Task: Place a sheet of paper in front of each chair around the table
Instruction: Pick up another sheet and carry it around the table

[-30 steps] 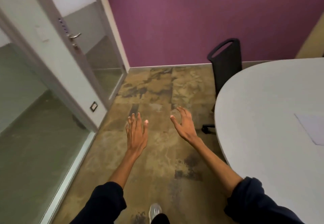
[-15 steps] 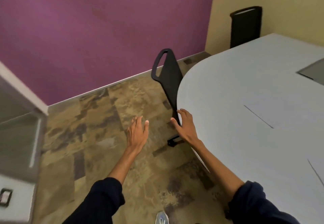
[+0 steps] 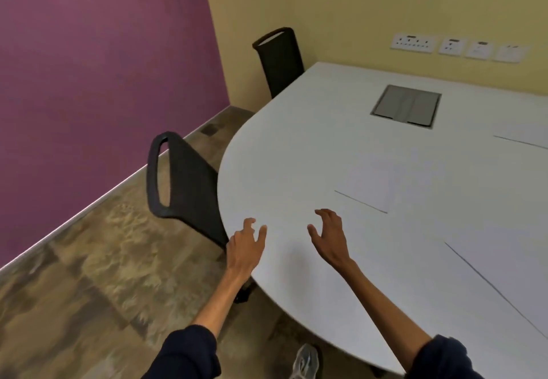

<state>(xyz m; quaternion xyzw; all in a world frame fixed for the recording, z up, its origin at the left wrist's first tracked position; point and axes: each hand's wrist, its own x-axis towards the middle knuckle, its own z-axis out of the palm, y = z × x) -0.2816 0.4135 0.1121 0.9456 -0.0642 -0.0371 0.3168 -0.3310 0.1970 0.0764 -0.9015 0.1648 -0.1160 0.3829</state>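
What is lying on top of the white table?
On the table lie sheets of white paper: one ahead of the right hand, others at the right edge. A grey hatch is set into it. Beyond the frame, unseen.

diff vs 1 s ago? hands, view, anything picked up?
The view swung right, from the glass door and floor onto the white table. Both hands, earlier over the floor, are now at the table's rounded end: the left hand over its edge, the right hand above the top. A second black chair and sheets of paper came into view. Both hands stayed open and empty; nothing grasped or released.
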